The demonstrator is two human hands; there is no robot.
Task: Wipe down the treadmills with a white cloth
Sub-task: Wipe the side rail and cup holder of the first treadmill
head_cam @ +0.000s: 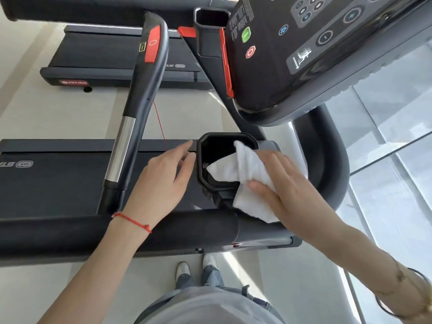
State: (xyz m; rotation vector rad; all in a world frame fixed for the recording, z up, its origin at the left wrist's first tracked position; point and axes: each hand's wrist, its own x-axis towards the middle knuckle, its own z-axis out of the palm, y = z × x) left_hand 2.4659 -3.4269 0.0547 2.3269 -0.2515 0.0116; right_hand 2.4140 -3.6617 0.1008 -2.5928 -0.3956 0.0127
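Cloth (245,181): bunched under right hand (287,185), thumb and fingers pressing it against the right rim of the cup holder (222,160), one corner hanging inside. Left hand (163,174) has fingers straight, tips touching the holder's left rim, gripping nothing. Risk: loose corner may skip the holder floor; further up, wiping the console (315,54) could press its buttons.

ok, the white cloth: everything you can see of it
The cloth is white, soft and fleecy-looking, bunched and folded, not spread flat. The right hand presses it against the right rim of the black cup holder. One corner hangs into the holder; the lower part drapes outside, down toward the handrail. The left hand does not touch it.
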